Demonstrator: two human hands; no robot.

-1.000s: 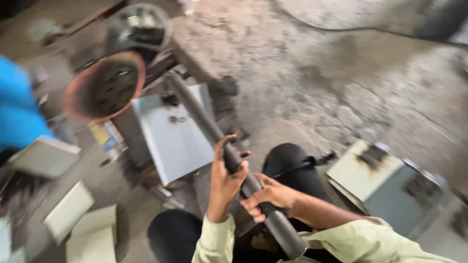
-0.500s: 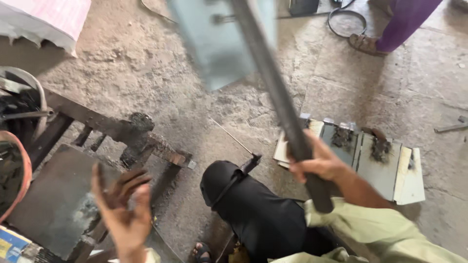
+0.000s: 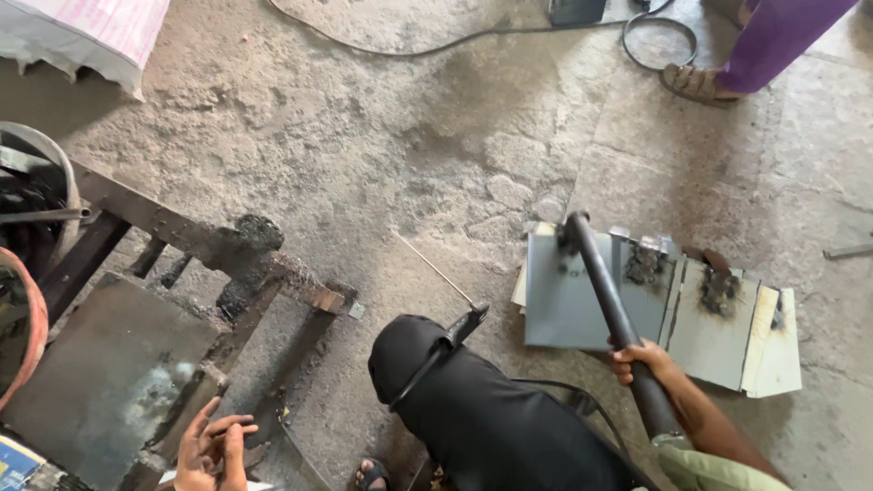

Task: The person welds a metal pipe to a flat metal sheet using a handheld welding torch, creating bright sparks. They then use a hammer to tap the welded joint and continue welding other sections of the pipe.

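Dark metal pipe (image 3: 607,300), long, round and dull black, is running from the lower right of the frame up toward the centre right, its long axis tilting slightly left. We are wrapping our right hand (image 3: 639,359) tightly around its lower part, while our left hand (image 3: 211,445), fingers loosely spread and holding nothing, is sitting well apart at the lower left beside the rusty metal frame (image 3: 227,250). Farther up, the pipe's far end is touching the grey folded sheet-metal piece (image 3: 564,305) lying on the concrete floor (image 3: 409,136).
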